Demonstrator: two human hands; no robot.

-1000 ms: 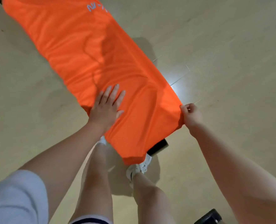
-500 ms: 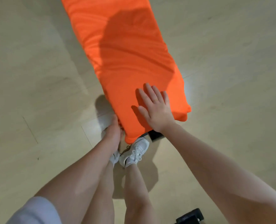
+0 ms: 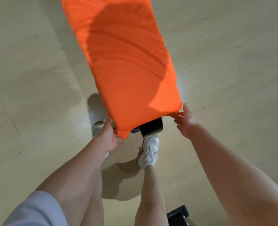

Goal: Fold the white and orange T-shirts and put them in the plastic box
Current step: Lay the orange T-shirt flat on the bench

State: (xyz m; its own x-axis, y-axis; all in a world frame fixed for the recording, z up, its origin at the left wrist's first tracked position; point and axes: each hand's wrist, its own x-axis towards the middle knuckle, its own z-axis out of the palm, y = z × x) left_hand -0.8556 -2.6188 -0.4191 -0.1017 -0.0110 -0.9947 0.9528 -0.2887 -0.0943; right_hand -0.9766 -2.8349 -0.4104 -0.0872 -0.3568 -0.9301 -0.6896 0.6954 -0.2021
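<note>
The orange T-shirt [image 3: 127,66] lies folded into a long narrow strip over a black padded bench, running away from me. My left hand [image 3: 109,136] is at the strip's near left corner, thumb on top and fingers curled under the cloth. My right hand [image 3: 186,122] is at the near right corner, pinching the edge between thumb and forefinger with the other fingers spread. No white T-shirt or plastic box is in view.
The bench's black end [image 3: 151,128] sticks out from under the shirt, just above my white shoes [image 3: 149,150]. A black object [image 3: 177,214] sits on the pale wooden floor [image 3: 37,79] by my right leg.
My right hand has lifted off the top of the shirt and gone to the near right corner. My left hand has taken the near left corner. The view has shifted slightly.
</note>
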